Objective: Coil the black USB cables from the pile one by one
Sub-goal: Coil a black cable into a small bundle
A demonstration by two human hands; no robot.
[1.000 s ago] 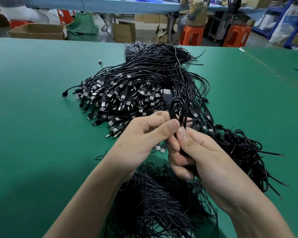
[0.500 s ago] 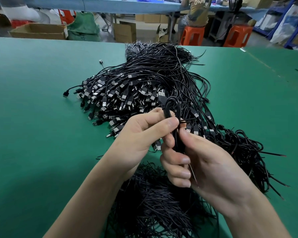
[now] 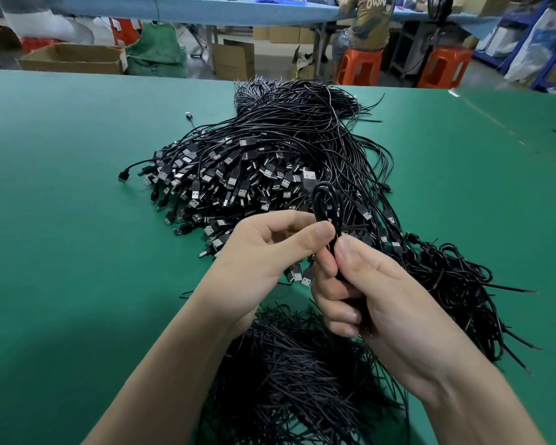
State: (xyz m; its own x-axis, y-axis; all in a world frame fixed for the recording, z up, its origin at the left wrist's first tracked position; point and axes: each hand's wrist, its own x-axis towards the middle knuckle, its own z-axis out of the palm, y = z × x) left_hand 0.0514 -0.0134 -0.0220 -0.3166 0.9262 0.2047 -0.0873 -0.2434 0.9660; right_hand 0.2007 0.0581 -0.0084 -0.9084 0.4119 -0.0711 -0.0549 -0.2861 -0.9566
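One black USB cable (image 3: 326, 203) is held above the green desk (image 3: 77, 220), directly in front of the pile (image 3: 254, 175) of loose cables. The left hand (image 3: 264, 252) pinches the cable between thumb and forefinger at the base of a small upright loop. The right hand (image 3: 382, 297) has its fingers curled round the gathered turns below the loop, thumb pressed against them. The pile's plugs face left. A heap of tangled cables (image 3: 456, 284) lies just right of the right hand. A bundle of thin black strands (image 3: 296, 374) lies beneath the forearms.
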